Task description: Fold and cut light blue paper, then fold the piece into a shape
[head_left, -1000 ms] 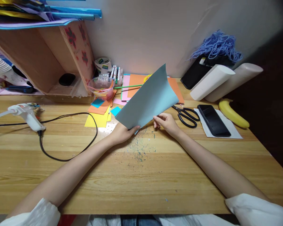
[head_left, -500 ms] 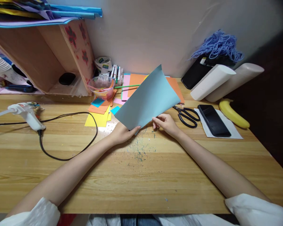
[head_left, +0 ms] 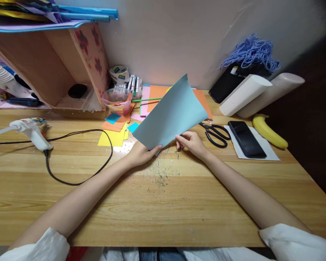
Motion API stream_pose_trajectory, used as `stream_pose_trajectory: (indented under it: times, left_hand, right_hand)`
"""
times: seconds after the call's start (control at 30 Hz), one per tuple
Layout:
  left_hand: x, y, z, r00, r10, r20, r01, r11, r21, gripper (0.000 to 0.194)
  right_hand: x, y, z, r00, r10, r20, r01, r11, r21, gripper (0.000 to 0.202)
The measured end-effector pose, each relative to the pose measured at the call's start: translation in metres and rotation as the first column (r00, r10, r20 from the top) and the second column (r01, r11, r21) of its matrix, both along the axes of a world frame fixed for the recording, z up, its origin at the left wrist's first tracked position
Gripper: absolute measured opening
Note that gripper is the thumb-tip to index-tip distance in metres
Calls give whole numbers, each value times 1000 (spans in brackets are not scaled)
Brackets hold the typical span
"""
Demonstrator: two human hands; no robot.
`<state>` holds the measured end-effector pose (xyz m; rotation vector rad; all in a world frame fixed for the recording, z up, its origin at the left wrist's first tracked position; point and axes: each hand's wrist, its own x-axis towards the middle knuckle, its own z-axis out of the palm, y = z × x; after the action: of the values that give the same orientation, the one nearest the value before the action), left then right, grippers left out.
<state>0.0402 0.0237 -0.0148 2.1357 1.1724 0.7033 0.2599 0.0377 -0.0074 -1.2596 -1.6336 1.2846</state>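
A light blue sheet of paper [head_left: 171,114] is held up at a slant over the middle of the wooden table [head_left: 141,214]. My left hand [head_left: 141,154] grips its lower left part, thumb on the front face and the fingers hidden behind the sheet. At the lower right edge, my right hand [head_left: 191,144] pinches the paper between thumb and fingers. Black-handled scissors [head_left: 216,135] lie just right of my right hand, their tips near the sheet. Behind the sheet, orange paper [head_left: 202,103] and other coloured sheets lie partly covered from view.
At the left is a white glue gun [head_left: 34,134] with a looped black cord. A plastic bowl [head_left: 116,101], small yellow papers [head_left: 111,137] and markers [head_left: 133,84] stand or lie behind. On the right are a phone [head_left: 247,139], a banana [head_left: 270,131] and a white roll [head_left: 244,95].
The upper corner of the blue sheet has shifted very slightly to the right. Both hands keep nearly the same place and hold.
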Motion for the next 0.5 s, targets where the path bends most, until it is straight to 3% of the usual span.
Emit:
stream_pose_trajectory:
  times: [0.5]
  left_hand:
    - [0, 0, -2, 1000, -9, 13, 9, 1000, 10, 32]
  right_hand:
    - [1, 1, -3, 1000, -2, -5, 2, 1000, -2, 36]
